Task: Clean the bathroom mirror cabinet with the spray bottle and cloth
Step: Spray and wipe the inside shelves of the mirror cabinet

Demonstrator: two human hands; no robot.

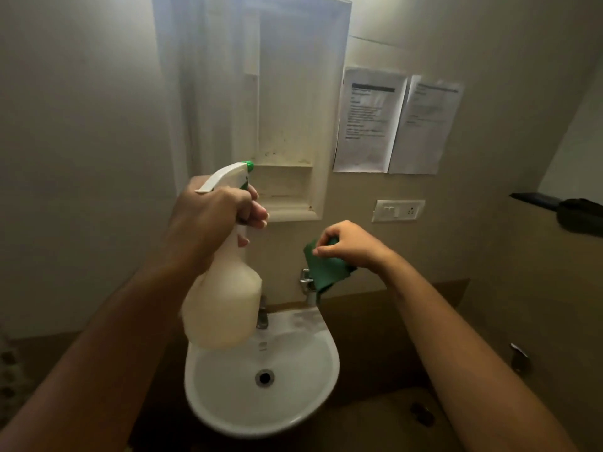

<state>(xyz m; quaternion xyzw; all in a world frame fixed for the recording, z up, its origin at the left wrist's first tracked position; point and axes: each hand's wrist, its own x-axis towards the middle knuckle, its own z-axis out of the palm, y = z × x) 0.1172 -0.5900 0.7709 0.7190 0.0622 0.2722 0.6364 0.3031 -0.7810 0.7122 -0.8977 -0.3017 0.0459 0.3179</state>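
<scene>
two hands are up in front of the cabinet (pixel 287 125), which hangs on the wall above the sink (pixel 261 402) with its inside shelves showing and stained. the bottle (pixel 225 301), large and pale, is raised just left of the cabinet's lower shelf, nozzle aimed at it. the cloth (pixel 323 272), green and bunched, hangs below the cabinet to the right.

risk, as i judge it: mist could drift right of the cabinet onto the papers (pixel 368 122) or the switch plate (pixel 398 210) if the nozzle swings, and the loosely pinched cloth could slip into the sink.

left hand (pixel 212 216) is wrapped round the bottle's neck, fingers curled on the trigger, forearm lifted. right hand (pixel 349 243) pinches the cloth with fingertips, wrist bent down.
</scene>
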